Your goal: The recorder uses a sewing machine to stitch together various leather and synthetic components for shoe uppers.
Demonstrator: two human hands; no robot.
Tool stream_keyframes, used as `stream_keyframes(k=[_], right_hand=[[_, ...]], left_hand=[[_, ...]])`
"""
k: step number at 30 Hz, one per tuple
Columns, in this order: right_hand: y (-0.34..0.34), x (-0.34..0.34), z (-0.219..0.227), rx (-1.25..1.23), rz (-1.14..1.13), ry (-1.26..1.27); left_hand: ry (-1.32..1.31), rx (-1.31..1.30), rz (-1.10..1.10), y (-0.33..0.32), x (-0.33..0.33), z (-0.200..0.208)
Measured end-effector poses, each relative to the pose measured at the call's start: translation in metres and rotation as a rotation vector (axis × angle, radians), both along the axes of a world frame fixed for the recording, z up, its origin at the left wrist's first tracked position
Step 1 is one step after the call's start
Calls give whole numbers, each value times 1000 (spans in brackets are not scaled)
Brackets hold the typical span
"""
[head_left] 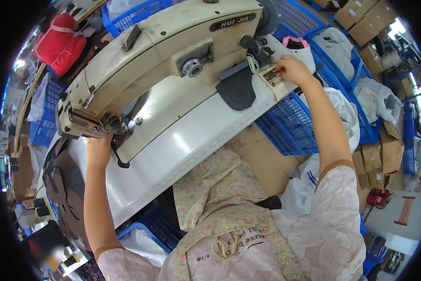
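The right hand is reaching over a small compartment at the right end of the tabletop, its fingers curling close together beside something red and tiny; whether they are gripping it, I cannot tell. The left hand is reaching under the head of the sewing machine, which is hiding its fingertips, so its opening and any hold cannot be told. The tabletop's near edge is running diagonally between the hands, a bare white strip lying open along it. A dark nameplate is showing pale capitals on the machine's arm. The sewing machine is stretching between both hands, a dark grey piece lying nearer the right one.
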State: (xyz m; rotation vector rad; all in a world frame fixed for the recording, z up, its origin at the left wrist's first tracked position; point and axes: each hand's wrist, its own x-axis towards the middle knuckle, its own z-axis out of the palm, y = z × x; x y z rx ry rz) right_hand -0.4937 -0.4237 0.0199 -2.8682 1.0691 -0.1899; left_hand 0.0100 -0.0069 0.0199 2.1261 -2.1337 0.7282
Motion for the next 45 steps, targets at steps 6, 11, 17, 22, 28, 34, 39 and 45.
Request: stream_keyframes(k=[6,11,17,22,28,34,39,45], right_hand=[[-2,-10,-17,-101,117,-107],[19,-22,2,372,-338,-657],[140,42,40,994,-223,-1287],[293,172,53,1362,287,-852],[388,322,44,577,351,-978],[389,367,40,490,386,-1309],[376,360,23,614,594,-1473],[343,306,12,279,568,-994]], left_hand=[[21,54,29,-2,-3,1],[-158,233,227,3,-16,-1],[-364,491,539,-5,-49,-8],[-406,615,737,-23,-72,4],[-384,518,512,-6,-53,-14],[-452,79,443,-14,-26,-68],[-190,28,224,11,-24,-39],[-236,116,422,11,-20,-9]])
